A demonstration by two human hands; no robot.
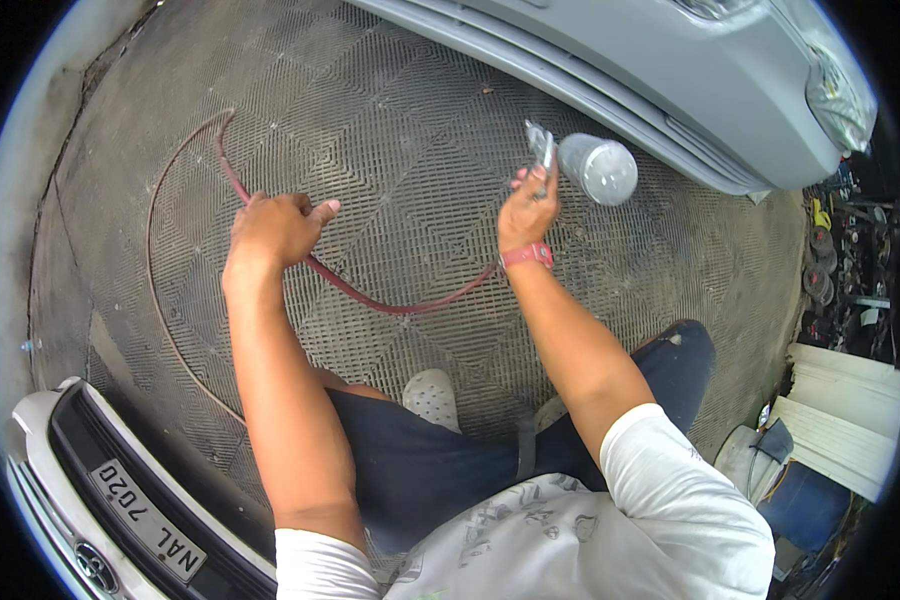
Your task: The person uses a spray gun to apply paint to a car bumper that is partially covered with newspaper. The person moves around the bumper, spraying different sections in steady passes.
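Note:
My left hand (275,228) has its fingers curled over a red hose (390,308), its thumb sticking out to the right. The hose loops across the grey patterned floor mat and runs up toward my right wrist. My right hand (527,210), with a red band at the wrist, grips a silver spray gun (542,148). A translucent plastic cup (598,170) lies at the gun's right side; whether it is attached I cannot tell.
A grey car bumper (670,90) spans the upper right. A white bumper (45,420) with a plate is at lower left. Cluttered tools and discs (825,270), white panels (840,400) and a blue object (810,510) line the right side. My legs are bent below.

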